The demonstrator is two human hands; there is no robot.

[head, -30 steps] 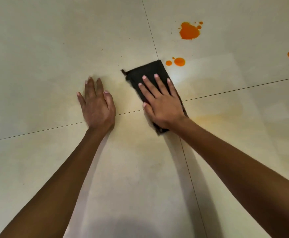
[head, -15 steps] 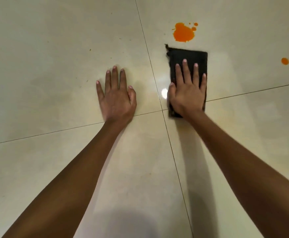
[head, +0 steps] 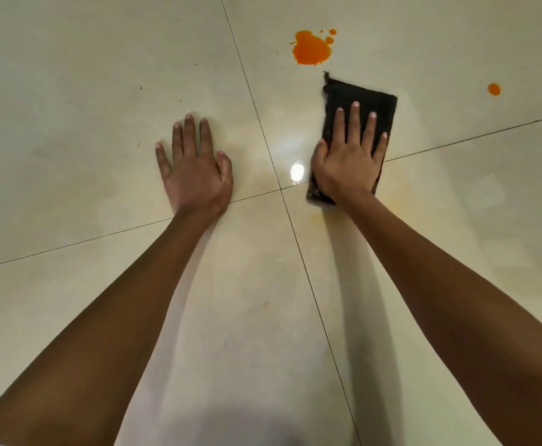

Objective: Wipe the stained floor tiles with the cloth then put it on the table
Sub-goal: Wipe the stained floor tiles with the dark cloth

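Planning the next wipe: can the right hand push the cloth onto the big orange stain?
Probably yes. The right hand presses the cloth flat; the big orange stain lies just beyond its far edge, only bare tile between.

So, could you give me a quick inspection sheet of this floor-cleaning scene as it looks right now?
Surface: glossy cream floor tiles with dark joint lines; faint yellowish smear beside the cloth.
Job's things: black cloth flat on the floor, just short of the big orange stain; smaller orange drops to its right; table not in view.
Clutter: a few tiny dark specks.
Hands: left hand flat on bare tile; right hand pressing the cloth with straight fingers.
Cables: nothing seen.
Surroundings: nothing seen beyond the floor.
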